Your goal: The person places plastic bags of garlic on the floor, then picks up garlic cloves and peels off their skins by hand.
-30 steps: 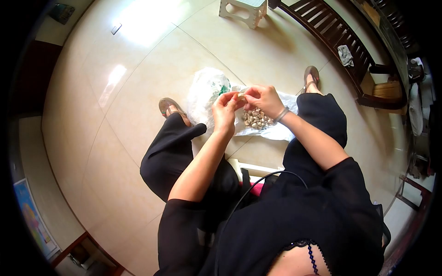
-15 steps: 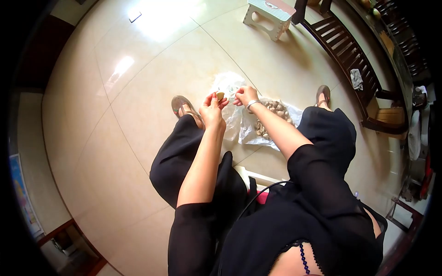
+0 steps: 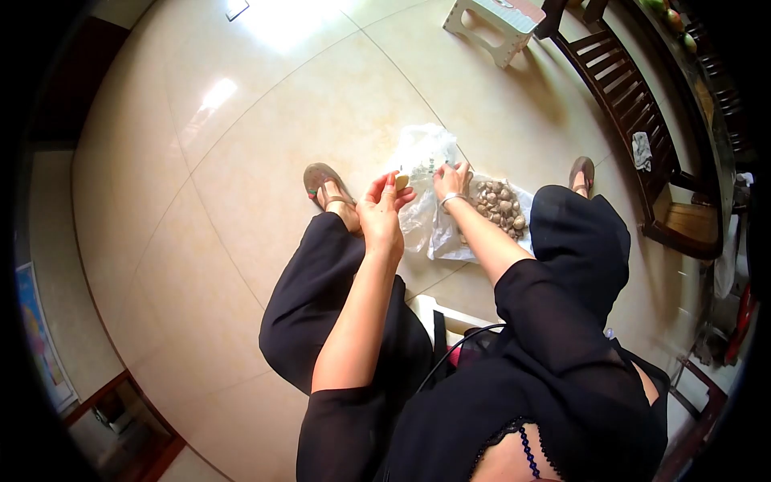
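Note:
In the head view, my left hand pinches a small yellowish-tan piece between thumb and fingers. What kind of thing it is, I cannot make out. My right hand, with a bracelet at the wrist, reaches over a white plastic bag, its fingers bent together and pointing down. Whether anything is in those fingers is hidden. To the right of that wrist, many small brownish rounded pieces, perhaps mushrooms, lie heaped on a second white plastic sheet or bag on the floor.
My feet flank the bags, one shoe left and one right. A folding step stool stands at the back. A dark wooden bench with a cloth runs along the right. A flat rectangular object lies far left.
My right hand has moved down and away from my left hand, onto the white bag. The left hand keeps hold of the tan piece. The whole view has shifted slightly.

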